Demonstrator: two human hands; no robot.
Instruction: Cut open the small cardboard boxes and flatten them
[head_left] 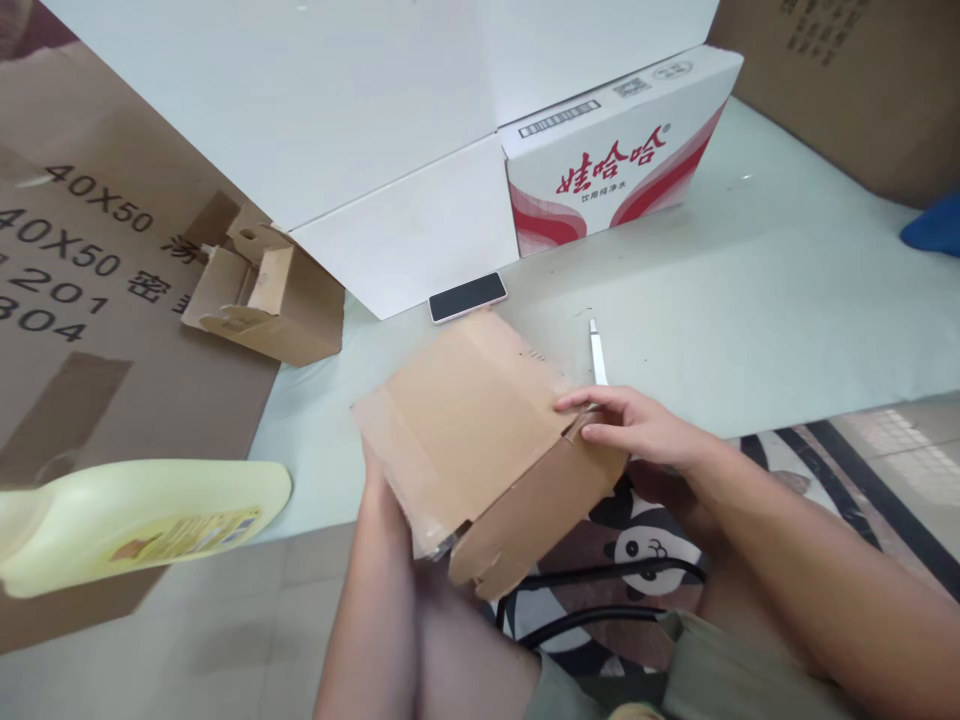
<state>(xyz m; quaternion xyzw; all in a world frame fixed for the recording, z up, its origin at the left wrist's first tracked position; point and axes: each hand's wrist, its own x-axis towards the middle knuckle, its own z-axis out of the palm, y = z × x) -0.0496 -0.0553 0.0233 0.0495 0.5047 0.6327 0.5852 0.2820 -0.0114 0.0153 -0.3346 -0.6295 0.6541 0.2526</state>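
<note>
A brown cardboard box (480, 410), partly unfolded with flaps sticking out, is held tilted over the table's near edge. My right hand (626, 422) is closed on its right corner, thumb and fingers on either side of the cardboard. My left hand (373, 475) reaches up behind the box's left edge; its fingers are hidden by the cardboard. Clear tape hangs loose at the lower left flap. Just beyond my right hand lies a slim white tool (597, 352), perhaps a utility knife. A phone (469, 297) with a dark screen rests beyond the box.
A small open carton (300, 310) stands at left, beside a large printed carton (97, 270). A pale yellow bottle (150, 515) is at lower left. White boxes (412, 235), one with a red logo (615, 170), line the table's back. A patterned panda chair (645, 550) is below.
</note>
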